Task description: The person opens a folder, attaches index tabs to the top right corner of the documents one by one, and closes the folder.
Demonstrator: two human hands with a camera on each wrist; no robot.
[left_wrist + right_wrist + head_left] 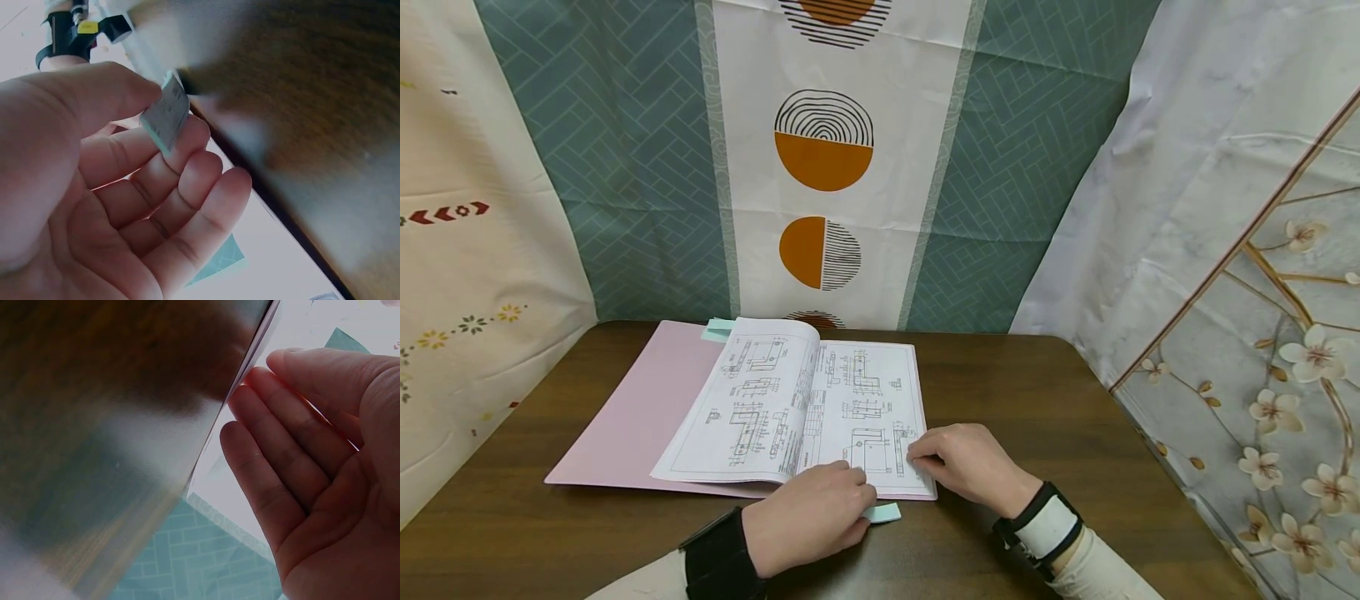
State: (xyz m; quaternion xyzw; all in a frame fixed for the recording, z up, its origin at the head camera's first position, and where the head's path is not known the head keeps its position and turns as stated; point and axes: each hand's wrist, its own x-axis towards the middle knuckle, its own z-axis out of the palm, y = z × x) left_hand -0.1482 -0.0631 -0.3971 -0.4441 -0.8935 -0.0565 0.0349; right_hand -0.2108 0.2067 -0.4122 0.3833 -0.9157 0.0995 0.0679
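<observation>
A booklet (865,367) with technical drawings lies spread on the table, its pink cover (640,408) showing at the left. Between thumb and index finger, my left hand (812,512) pinches a small mint-green paper slip (883,513) just below the booklet's near edge. Faint print shows on the slip (167,115) in the left wrist view. My right hand (973,462) rests at the right page's lower right edge. Its fingers (269,469) look loosely extended in the right wrist view, with nothing visible held. A second mint-green slip (718,330) sticks out at the booklet's top left.
The brown wooden table (1000,392) carries the booklet. A green and white patterned curtain (1037,167) hangs behind its far edge. Cream cloth (497,250) hangs at the left, and floral cloth (1262,375) at the right.
</observation>
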